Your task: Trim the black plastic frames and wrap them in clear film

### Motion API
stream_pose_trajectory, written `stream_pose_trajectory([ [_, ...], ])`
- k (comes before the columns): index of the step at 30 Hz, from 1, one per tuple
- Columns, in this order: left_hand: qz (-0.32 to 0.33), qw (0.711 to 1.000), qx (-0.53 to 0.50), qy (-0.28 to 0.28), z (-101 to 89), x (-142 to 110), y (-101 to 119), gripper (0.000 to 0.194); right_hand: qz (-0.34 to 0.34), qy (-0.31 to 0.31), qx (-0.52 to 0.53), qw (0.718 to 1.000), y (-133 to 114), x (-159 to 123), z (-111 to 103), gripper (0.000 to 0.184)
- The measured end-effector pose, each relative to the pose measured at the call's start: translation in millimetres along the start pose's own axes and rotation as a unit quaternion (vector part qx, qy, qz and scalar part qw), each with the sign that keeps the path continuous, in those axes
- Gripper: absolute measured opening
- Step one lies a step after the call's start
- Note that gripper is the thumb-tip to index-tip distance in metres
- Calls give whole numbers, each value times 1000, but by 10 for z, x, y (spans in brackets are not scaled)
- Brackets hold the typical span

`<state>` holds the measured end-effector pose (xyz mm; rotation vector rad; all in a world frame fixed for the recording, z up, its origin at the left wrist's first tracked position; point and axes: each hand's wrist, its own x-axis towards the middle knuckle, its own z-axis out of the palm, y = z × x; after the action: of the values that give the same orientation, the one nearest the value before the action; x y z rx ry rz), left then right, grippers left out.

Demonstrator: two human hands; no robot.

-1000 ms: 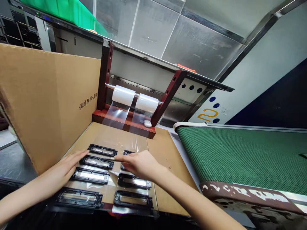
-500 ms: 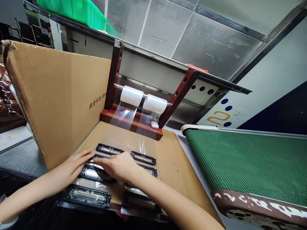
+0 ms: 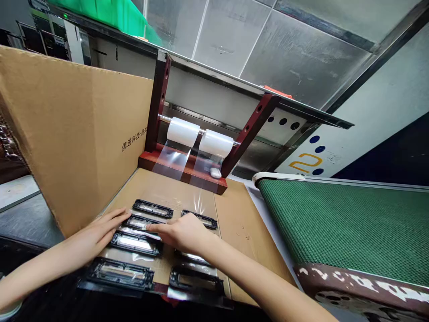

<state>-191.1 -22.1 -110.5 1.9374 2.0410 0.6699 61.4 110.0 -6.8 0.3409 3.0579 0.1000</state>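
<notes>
Black rectangular plastic frames lie in two columns on the cardboard, with clear film [image 3: 197, 201] stretched over them. My left hand [image 3: 102, 230] is open, its fingers extended flat, the tips at the left end of the second frame [image 3: 142, 222] in the left column. Across that same frame, the outstretched index finger of my right hand [image 3: 187, 232] presses down; its other fingers are tucked under and partly hidden. Just below my fingers is another frame [image 3: 136, 243], and a further one [image 3: 120, 273] lies at the near edge. My right hand and forearm cover part of the right column.
Two white film rolls [image 3: 182, 132] hang on a rod in a dark red stand [image 3: 182, 172] behind the frames. A tall cardboard panel [image 3: 73, 129] rises at the left. At right runs a green conveyor belt [image 3: 342, 219]. A green bin [image 3: 100, 15] sits on the shelf above.
My right index finger has slid to the right along the second left frame. My left hand stays at that frame's left end. The whole view has shifted slightly.
</notes>
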Motion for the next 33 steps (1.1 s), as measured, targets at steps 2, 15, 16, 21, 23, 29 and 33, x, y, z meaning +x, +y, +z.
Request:
stream_pose_trajectory([
  [2,2,1000,-2,6,5,-5,-15,55,-1,7,2,1000,30,-58,4,37],
  [15,8,1000,-18,15,44,-9,-115,56,25,25,-28,999,182,-508,16,32],
  [16,9,1000,-20,16,40,-6,-124,55,28,20,-27,999,188,-545,3,32],
  [21,16,999,-30,25,74,28,-176,54,45,-19,-31,998,203,-700,-132,34],
  [23,16,999,-32,37,120,20,-197,55,54,-40,-34,997,212,-750,-202,34],
  [29,16,997,-38,66,149,-284,-196,52,56,-15,-11,998,132,-781,-181,37],
  [33,55,994,-41,82,-35,-500,-60,45,21,50,1,999,-141,-546,60,40],
])
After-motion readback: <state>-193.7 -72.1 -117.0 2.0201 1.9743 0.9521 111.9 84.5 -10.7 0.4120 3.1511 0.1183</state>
